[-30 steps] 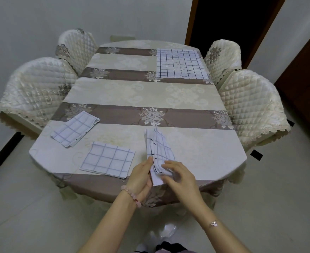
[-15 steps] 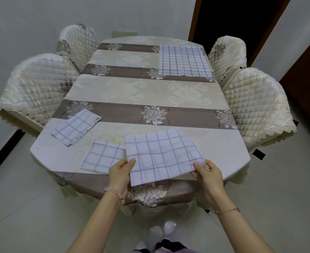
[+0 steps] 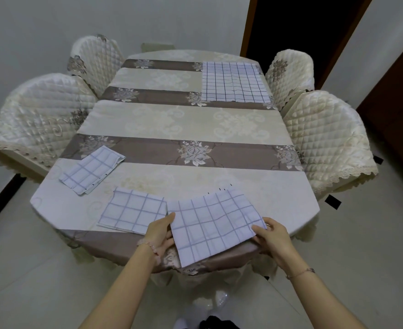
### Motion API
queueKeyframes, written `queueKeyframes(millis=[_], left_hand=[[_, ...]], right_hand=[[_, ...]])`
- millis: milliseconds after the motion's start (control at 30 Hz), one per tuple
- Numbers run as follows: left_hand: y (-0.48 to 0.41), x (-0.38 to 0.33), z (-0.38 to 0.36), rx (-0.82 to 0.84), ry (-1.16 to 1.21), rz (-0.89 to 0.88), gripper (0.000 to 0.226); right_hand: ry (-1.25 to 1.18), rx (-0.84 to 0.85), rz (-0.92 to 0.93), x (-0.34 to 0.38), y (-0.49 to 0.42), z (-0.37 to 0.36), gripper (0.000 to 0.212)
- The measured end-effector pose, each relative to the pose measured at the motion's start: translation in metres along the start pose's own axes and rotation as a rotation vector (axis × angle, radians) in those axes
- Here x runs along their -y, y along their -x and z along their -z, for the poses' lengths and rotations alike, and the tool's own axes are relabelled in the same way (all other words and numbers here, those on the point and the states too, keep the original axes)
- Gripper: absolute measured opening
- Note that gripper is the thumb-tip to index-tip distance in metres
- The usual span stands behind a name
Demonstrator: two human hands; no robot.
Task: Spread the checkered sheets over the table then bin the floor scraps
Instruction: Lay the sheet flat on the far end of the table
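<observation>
A half-unfolded checkered sheet [image 3: 212, 224] hangs over the near edge of the table [image 3: 184, 124]. My left hand [image 3: 160, 233] grips its left edge and my right hand [image 3: 270, 236] grips its right edge. Beside it on the left lies a second folded checkered sheet [image 3: 131, 211], and a third folded sheet [image 3: 91, 169] rests farther left. At the far right corner a spread checkered sheet [image 3: 233, 81] lies flat. A clear plastic scrap [image 3: 219, 299] lies on the floor near my feet.
Quilted cream chairs flank the table: two on the left [image 3: 41, 119] and two on the right [image 3: 326, 138]. A dark open doorway [image 3: 298, 24] stands behind the far right corner. Small black scraps [image 3: 333, 201] lie on the floor at right.
The sheet I held bunched and upright a second ago is now opened out wide between both hands, which have moved apart to its two sides. It lies lower against the table edge.
</observation>
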State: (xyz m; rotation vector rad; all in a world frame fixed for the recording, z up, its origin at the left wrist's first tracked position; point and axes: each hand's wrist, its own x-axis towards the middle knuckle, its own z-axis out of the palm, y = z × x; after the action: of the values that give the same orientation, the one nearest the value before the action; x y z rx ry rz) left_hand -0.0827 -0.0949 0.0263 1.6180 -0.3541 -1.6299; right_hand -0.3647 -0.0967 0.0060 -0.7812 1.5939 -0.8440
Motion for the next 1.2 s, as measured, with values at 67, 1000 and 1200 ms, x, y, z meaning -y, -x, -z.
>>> queueKeyframes(millis=[67, 1000, 1200], left_hand=[[0.0, -0.004, -0.004, -0.015, 0.01, -0.003, 0.037], [0.038, -0.04, -0.001, -0.067, 0.16, -0.654, 0.017], [0.026, -0.035, 0.035, -0.124, 0.45, -0.546, 0.028]], right_hand=[[0.038, 0.006, 0.007, 0.007, -0.007, 0.004, 0.016], [-0.442, 0.02, 0.22, 0.081, 0.059, -0.045, 0.006], [-0.528, -0.021, 0.167, 0.035, 0.053, -0.027, 0.004]])
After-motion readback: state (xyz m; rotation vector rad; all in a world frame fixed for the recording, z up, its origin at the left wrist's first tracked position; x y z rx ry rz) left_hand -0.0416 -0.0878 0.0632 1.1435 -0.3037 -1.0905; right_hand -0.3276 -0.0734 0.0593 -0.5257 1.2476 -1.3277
